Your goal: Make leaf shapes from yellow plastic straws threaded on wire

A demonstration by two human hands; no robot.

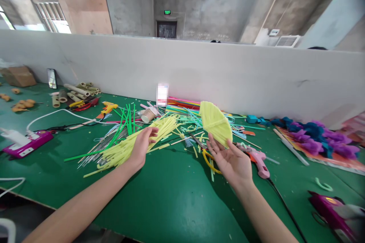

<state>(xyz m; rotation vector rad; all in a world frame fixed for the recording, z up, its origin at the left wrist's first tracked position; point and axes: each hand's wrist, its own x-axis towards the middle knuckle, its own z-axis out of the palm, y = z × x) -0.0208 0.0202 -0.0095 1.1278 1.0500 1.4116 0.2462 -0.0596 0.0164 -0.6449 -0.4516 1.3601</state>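
My right hand (232, 159) holds up a yellow fan-shaped piece made of pipe cleaners (215, 122), pinched at its lower edge with the palm turned up. My left hand (143, 145) reaches into a pile of yellow pipe cleaners (134, 142) on the green table (176, 201), fingers curled around a few of them. Just below my right hand lie a pink glue gun (258, 159) and a bent yellow loop (209, 161).
Green sticks (125, 121), a paper cup (148, 114), coloured sticks and a yellow glue gun (107, 107) lie behind. Purple and blue fuzzy pieces (316, 136) sit at right, pink power strips (25, 145) at left and bottom right. A white wall (199, 72) bounds the table.
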